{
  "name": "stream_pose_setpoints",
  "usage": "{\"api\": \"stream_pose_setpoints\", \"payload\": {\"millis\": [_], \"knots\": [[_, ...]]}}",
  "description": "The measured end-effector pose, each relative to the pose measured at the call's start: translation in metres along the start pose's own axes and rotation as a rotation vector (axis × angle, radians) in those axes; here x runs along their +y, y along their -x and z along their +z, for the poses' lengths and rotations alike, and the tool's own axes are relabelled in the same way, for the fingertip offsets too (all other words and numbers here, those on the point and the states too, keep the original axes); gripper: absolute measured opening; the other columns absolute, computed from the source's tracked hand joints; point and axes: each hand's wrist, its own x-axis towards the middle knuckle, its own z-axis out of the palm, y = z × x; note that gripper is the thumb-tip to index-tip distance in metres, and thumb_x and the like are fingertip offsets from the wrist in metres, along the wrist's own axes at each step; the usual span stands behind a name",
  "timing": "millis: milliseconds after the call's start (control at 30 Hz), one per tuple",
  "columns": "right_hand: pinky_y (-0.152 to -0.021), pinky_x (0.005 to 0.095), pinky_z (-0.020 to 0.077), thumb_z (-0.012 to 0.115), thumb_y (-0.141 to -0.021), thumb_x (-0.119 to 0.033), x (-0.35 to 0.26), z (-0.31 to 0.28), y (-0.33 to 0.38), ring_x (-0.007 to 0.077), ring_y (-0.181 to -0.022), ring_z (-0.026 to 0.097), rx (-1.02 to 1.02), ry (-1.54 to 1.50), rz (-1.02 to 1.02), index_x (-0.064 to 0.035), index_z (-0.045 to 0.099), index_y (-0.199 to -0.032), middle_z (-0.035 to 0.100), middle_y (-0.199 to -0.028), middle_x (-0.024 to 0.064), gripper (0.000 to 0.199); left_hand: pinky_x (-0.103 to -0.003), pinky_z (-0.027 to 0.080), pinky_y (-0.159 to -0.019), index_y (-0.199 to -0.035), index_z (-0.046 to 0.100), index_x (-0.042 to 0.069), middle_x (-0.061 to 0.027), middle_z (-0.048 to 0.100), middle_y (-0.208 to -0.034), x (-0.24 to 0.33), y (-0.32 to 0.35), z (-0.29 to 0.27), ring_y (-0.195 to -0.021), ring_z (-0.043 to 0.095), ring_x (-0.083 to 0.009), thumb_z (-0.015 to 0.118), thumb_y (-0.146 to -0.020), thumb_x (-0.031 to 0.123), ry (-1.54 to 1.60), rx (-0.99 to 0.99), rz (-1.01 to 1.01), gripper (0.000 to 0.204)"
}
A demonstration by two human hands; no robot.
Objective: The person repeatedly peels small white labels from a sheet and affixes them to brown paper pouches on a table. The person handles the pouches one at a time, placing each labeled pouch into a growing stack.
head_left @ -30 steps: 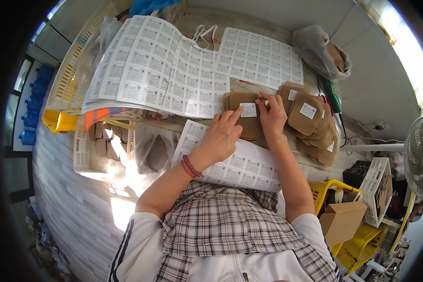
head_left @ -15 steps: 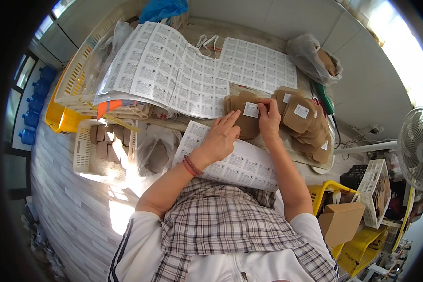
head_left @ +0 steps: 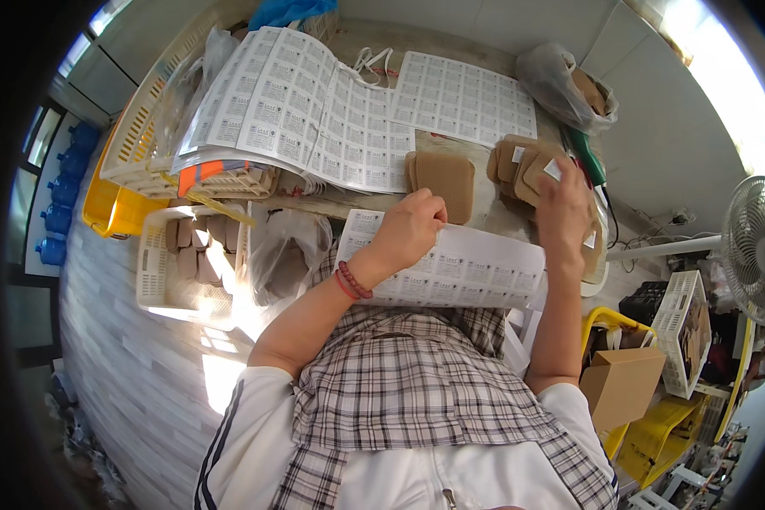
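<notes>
My left hand (head_left: 410, 229), with a beaded bracelet at the wrist, is closed at the top edge of a white sheet of labels (head_left: 476, 268). The sheet lies curved across my lap against the table edge. Just beyond it sits a short stack of brown rounded-corner pads (head_left: 446, 183), its top pad bare. My right hand (head_left: 563, 212), smeared by motion, is over a spread pile of the same pads (head_left: 523, 170) on the right; several there bear a white label (head_left: 552, 169). Whether its fingers hold a pad cannot be made out.
More label sheets (head_left: 272, 102) cover the table's left and far side, partly over a cream crate (head_left: 144, 136). A plastic bag (head_left: 552, 81) and a green-handled tool (head_left: 584, 155) lie far right. A crate of brown pieces (head_left: 153, 272) stands lower left; a white fan (head_left: 756, 255) stands right.
My right hand has moved right, from the near stack to the labelled pile. The labelled top pad has left the near stack. My left hand has drawn back onto the label sheet and closed.
</notes>
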Motion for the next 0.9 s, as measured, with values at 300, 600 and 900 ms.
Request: {"api": "stream_pose_setpoints", "payload": {"millis": [300,600,900], "knots": [[-0.078,0.0361,0.0467,0.075,-0.079,-0.008,-0.045,0.029,0.097,0.0271,-0.085,0.062,-0.338,-0.522,0.024,-0.0108,0.071,-0.096,0.068,-0.092,0.0031,0.017,-0.033,0.050,-0.070,-0.092,0.068,-0.001,-0.0111,0.066,-0.084,-0.003,0.020,-0.023,-0.076,0.064,-0.0229,0.066,-0.085,0.007,0.056,-0.051,-0.184,0.011],[-0.092,0.0424,0.0507,0.074,-0.072,-0.005,-0.054,0.036,0.101,0.0206,-0.082,0.063,-0.064,-0.316,-0.403,-0.0131,0.074,-0.091,0.067,-0.090,0.0008,0.021,-0.032,0.050,-0.067,-0.090,0.069,0.002,-0.0095,0.067,-0.081,-0.009,0.023,-0.024,-0.071,0.063,-0.0195,0.068,-0.084,0.010,0.022,-0.057,-0.273,0.011],[-0.094,0.0431,0.0501,0.073,-0.069,-0.003,-0.056,0.041,0.108,0.0199,-0.082,0.063,-0.036,-0.273,-0.454,-0.0113,0.074,-0.090,0.068,-0.092,0.0008,0.023,-0.033,0.049,-0.065,-0.089,0.068,0.001,-0.0097,0.067,-0.080,-0.016,0.022,-0.022,-0.070,0.062,-0.0201,0.069,-0.083,0.010,0.005,-0.049,-0.262,0.010]]}}
